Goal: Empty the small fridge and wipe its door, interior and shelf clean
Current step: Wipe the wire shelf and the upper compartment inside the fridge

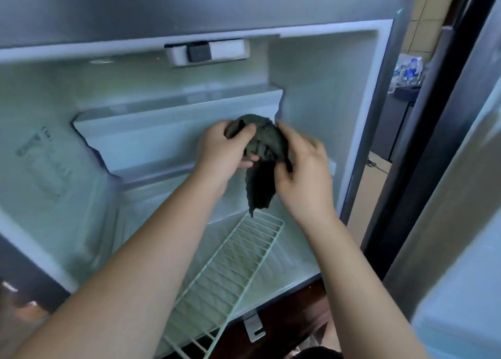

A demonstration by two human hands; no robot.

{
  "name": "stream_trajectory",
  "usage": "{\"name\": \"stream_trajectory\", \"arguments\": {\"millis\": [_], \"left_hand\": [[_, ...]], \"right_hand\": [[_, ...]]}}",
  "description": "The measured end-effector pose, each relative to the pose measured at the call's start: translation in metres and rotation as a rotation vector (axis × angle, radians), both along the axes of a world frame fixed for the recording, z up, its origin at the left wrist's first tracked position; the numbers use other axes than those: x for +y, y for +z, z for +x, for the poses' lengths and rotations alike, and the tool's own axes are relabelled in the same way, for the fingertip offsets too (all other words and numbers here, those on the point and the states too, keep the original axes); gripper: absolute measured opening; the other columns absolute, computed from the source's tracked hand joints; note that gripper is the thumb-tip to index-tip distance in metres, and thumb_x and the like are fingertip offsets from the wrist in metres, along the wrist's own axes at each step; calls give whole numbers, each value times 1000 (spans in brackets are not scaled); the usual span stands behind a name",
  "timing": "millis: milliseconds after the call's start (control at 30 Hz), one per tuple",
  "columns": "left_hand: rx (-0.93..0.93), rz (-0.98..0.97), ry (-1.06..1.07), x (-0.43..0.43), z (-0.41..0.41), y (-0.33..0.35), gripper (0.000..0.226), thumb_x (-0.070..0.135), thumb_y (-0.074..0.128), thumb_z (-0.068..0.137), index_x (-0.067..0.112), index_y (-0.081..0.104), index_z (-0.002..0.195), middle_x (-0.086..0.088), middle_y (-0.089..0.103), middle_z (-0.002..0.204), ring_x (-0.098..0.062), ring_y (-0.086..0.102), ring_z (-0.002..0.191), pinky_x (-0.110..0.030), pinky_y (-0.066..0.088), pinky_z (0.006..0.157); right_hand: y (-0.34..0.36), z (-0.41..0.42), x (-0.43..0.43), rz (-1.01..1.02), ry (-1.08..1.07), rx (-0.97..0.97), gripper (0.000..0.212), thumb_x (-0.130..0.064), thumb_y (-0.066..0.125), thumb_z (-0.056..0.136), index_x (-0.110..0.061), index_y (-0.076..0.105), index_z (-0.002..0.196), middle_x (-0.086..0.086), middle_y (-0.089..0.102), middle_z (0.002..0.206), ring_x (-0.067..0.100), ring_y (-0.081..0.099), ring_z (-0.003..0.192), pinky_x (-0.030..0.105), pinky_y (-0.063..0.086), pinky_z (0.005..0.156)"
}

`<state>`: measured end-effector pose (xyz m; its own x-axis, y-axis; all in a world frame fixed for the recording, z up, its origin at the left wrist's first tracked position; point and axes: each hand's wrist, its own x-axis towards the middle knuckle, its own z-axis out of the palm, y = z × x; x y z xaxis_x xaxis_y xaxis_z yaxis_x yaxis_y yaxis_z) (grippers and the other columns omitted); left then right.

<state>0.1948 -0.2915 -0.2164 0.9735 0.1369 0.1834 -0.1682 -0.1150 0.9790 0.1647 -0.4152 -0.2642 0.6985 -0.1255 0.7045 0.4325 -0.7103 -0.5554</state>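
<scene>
L hand (225, 147) and R hand (301, 174) are both gripping the dark cloth (260, 174), fingers curled into it. L is pinching the bunched upper part, R is cupping the side, and a loose tail is hanging below both hands. The hands are working inside the fridge (320, 87), in front of its stepped back wall; judged step: cloth is being re-bunched for the next wipe. Directly below the hands, the wire shelf (233, 272) is lying slantwise on the fridge floor, w/ its near end projecting past the front lip. Risks: the hanging tail appears to be reaching the shelf's far corner, so it may be snagging a wire and dragging the shelf; a knock from either forearm could be tipping the overhanging shelf out onto the floor; a loose grip during re-bunching could be dropping the cloth. Right of the R hand, the door (461, 223) is standing open; if swinging back it could be striking the R arm. Writing: a label (43, 163) on the wall left of the L hand is too blurred to read. Above the hands, the control unit (206, 51) is showing no legible marks. Bottles (409, 71), far right, are carrying blue labels, unreadable.
</scene>
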Motion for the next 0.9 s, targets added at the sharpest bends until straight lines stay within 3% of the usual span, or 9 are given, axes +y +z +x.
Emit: {"name": "stream_trajectory", "arguments": {"millis": [200, 267, 333, 400, 467, 533, 633, 800, 900], "left_hand": [[-257, -84, 197, -20, 47, 33, 17, 11, 65, 92, 7, 61, 75, -3, 60, 68, -12, 61, 56, -25, 55, 54], [-352, 43, 288, -33, 65, 43, 17, 19, 62, 92, 7, 63, 80, -4, 62, 70, -19, 61, 66, -29, 54, 63], [-376, 149, 318, -46, 81, 53, 27, 27, 54, 91, 2, 64, 96, -18, 67, 94, -34, 64, 88, -37, 53, 78], [-319, 287, 251, -56, 93, 62, 38, 27, 47, 91, 1, 58, 117, -28, 60, 114, -46, 60, 99, -51, 52, 84], [-271, 624, 265, -61, 101, 66, 40, 15, 45, 92, 6, 50, 130, -21, 55, 126, -42, 56, 110, -45, 50, 90], [-328, 875, 305, -57, 106, 66, 43, 7, 48, 87, 9, 51, 130, -16, 56, 129, -36, 52, 118, -36, 43, 91], [-315, 1001, 234, -48, 108, 68, 34, 9, 43, 92, 6, 56, 124, -17, 59, 127, -35, 55, 116, -34, 43, 90], [-394, 874, 147, -42, 88, 66, 26, 13, 55, 92, 7, 62, 116, -12, 65, 118, -30, 60, 108, -24, 40, 76], [-401, 644, 101, -42, 78, 58, 32, 17, 64, 87, 8, 64, 118, -5, 69, 112, -21, 64, 101, -20, 44, 82]], "right_hand": [[-30, -2, -23, -34, -54, -185, 42, 6, 53, 79, -6, 62, 119, 6, 62, 119, 21, 50, 115, 16, 30, 104], [-34, -1, -28, -18, -45, -206, 42, 8, 51, 78, -6, 65, 114, 4, 64, 115, 19, 53, 113, 16, 34, 102], [-36, 0, -32, -26, -16, -215, 42, 9, 50, 76, -7, 66, 112, 2, 65, 114, 18, 56, 112, 19, 38, 101], [-36, 2, -34, -49, 21, -220, 43, 10, 50, 75, -7, 67, 110, 1, 65, 114, 20, 57, 112, 21, 39, 101], [-37, 2, -35, -48, 30, -232, 43, 11, 50, 75, -6, 67, 110, 2, 65, 115, 20, 57, 113, 22, 39, 102], [-35, 2, -35, -18, 22, -258, 42, 12, 50, 75, -4, 67, 110, 4, 64, 117, 20, 56, 115, 24, 40, 103], [-34, -1, -34, 19, 20, -304, 42, 15, 50, 74, -1, 67, 108, 7, 64, 118, 22, 55, 115, 25, 38, 104], [-24, -15, -39, 83, -134, -500, 37, 17, 48, 75, 6, 67, 104, 19, 60, 118, 35, 53, 116, 37, 37, 107], [-25, -16, -40, 97, -179, -471, 46, 15, 49, 78, 9, 53, 124, 19, 42, 137, 39, 39, 132, 43, 30, 113]]}}
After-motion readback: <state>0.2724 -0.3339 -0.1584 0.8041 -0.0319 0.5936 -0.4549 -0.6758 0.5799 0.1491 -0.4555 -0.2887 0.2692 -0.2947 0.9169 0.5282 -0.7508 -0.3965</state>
